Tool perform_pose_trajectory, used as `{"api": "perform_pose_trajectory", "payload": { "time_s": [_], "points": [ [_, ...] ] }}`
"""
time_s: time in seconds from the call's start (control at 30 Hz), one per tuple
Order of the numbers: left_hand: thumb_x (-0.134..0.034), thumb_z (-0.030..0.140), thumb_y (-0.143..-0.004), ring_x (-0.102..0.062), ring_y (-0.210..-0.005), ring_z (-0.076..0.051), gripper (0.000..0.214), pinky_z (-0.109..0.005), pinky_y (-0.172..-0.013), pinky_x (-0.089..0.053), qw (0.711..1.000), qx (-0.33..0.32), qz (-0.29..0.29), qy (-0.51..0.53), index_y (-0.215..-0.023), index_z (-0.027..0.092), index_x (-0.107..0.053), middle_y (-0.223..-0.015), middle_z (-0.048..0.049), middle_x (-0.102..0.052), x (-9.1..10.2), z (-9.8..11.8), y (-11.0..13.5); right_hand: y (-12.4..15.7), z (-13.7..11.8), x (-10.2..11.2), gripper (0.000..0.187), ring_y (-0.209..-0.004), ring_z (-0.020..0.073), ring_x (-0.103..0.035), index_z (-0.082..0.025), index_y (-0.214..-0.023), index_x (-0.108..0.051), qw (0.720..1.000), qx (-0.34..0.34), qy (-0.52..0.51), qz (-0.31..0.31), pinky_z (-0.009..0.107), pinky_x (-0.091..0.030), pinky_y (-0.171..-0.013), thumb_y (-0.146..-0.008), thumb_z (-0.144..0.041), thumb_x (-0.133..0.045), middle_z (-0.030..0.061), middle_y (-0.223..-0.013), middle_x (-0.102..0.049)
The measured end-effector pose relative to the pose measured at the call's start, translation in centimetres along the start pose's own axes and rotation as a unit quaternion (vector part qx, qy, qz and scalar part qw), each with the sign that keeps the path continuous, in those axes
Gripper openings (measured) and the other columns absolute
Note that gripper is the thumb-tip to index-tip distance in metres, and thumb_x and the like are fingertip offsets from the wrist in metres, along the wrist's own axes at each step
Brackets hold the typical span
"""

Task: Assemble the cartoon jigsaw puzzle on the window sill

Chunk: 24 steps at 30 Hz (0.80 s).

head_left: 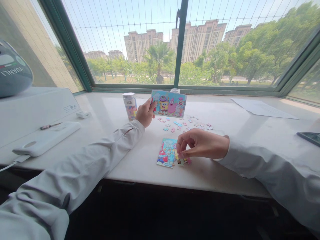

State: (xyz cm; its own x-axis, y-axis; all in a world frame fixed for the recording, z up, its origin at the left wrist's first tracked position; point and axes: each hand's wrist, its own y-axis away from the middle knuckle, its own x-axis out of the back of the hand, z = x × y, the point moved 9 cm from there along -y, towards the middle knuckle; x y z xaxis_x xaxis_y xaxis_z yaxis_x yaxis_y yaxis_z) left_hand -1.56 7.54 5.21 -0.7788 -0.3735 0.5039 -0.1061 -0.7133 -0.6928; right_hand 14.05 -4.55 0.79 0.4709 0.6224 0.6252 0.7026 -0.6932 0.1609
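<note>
My left hand (145,112) holds a colourful cartoon picture card (169,103) upright by its left edge, above the white sill. My right hand (201,144) rests lower down with fingers pinched together on a puzzle piece (182,161) at the right edge of a partly joined puzzle (167,152) lying flat near the front edge. Several loose pink and blue puzzle pieces (186,124) are scattered between the card and the joined puzzle.
A small round tin (129,105) stands left of the card. A white box (30,110) with a pen and a flat white device (46,137) sits at the left. A sheet of paper (262,108) and a dark phone (310,137) lie at the right.
</note>
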Motion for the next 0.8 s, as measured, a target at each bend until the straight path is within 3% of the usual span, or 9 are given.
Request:
{"api": "perform_pose_trajectory", "payload": {
  "time_s": [0.27,0.53,0.8],
  "points": [
    [-0.039,0.038,-0.096,-0.053,-0.046,-0.011,0.031,-0.023,-0.057,-0.045,1.000,0.001,-0.009,0.005,-0.105,0.018,-0.061,-0.054,0.0040,-0.054,-0.08,0.17,0.02,-0.06,0.04,0.28,0.039,-0.067,0.0117,-0.058,-0.015,-0.108,-0.070,0.998,0.004,0.059,0.004,0.025,-0.041,-0.062,-0.083,-0.044,-0.062,0.0043,-0.083,-0.070],
    [-0.039,0.039,-0.095,-0.053,-0.047,-0.011,0.031,-0.023,-0.055,-0.044,1.000,0.007,-0.005,-0.003,-0.100,0.018,-0.061,-0.055,0.0033,-0.055,-0.12,-0.23,-0.02,-0.30,-0.05,0.22,0.035,-0.074,0.0147,-0.062,-0.015,-0.099,-0.075,0.999,0.021,0.046,-0.002,0.025,-0.043,-0.068,-0.085,-0.042,-0.058,0.0047,-0.084,-0.074],
    [-0.039,0.038,-0.095,-0.053,-0.046,-0.011,0.030,-0.023,-0.055,-0.044,1.000,0.007,-0.002,-0.007,-0.101,0.018,-0.061,-0.055,0.0034,-0.056,-0.16,-0.41,-0.06,-0.28,0.69,0.61,0.036,-0.082,0.0183,-0.064,-0.015,-0.094,-0.075,0.998,-0.007,0.062,0.018,0.027,-0.045,-0.072,-0.081,-0.046,-0.062,0.0053,-0.090,-0.075]
  ]
}}
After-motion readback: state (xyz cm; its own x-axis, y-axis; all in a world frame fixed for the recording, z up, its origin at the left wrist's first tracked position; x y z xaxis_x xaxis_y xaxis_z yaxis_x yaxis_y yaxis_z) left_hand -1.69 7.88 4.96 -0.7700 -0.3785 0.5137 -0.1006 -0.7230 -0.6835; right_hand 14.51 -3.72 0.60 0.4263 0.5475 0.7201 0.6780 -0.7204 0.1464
